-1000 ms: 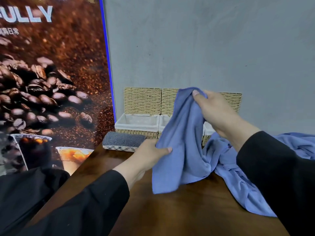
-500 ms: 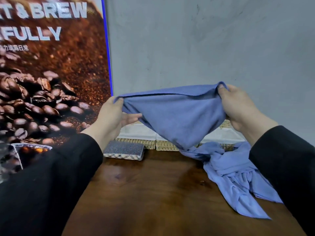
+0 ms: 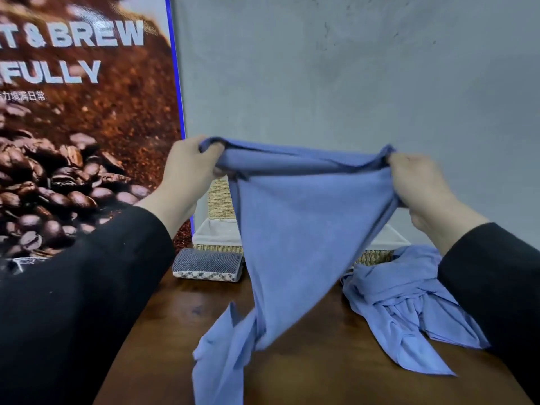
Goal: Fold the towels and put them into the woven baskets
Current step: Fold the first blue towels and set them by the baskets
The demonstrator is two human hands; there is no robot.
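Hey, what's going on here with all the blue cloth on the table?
A person is holding a blue towel up by its top edge, the left hand gripping one corner and the right hand the other, so it hangs with its tail on the wooden table. It is not folded yet. More blue towels lie crumpled to the right. Behind stand the woven baskets, partly hidden, with a grey folded cloth in front.

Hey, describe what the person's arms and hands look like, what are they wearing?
Both arms are in long black sleeves of plain, unmarked fabric that end at the wrists. The left hand and right hand are bare: no gloves, and no rings or watch show.
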